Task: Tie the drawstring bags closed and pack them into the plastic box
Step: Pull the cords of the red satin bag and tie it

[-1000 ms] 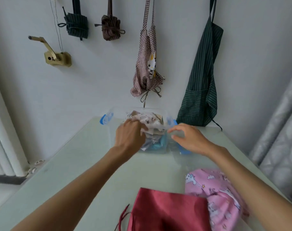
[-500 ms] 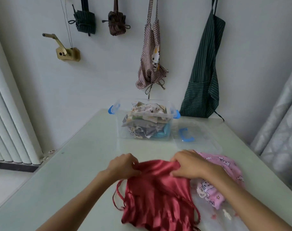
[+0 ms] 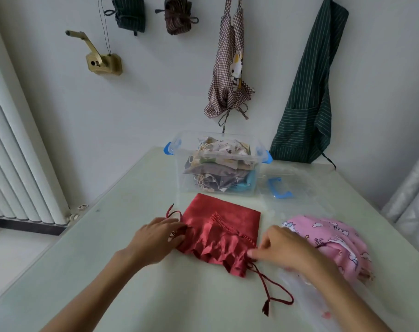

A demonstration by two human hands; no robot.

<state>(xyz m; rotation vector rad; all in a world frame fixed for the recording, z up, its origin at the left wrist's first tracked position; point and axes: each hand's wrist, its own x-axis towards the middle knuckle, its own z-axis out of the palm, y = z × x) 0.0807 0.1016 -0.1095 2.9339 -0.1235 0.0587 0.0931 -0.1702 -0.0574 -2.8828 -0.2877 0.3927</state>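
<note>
Clear plastic box at the tabletop's far edge already packed with several bags. Red drawstring bag mid-tabletop, mouth gathered, not yet tied. Left hand fingers clamped on the left cord; right hand pinching at the right cord end, motion-blurred. Pink unicorn bag near the right edge still waits. Box lid beside the box, barely readable.

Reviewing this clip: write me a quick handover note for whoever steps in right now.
Left hand pinches the cord at the red bag's left side; right hand pinches its gathered right edge. The bag lies flat on the table, mouth partly gathered, not tied. Plastic box behind it already holds several bags. Pink bag waits at right. Left: tie red, pack it, then the pink.
</note>
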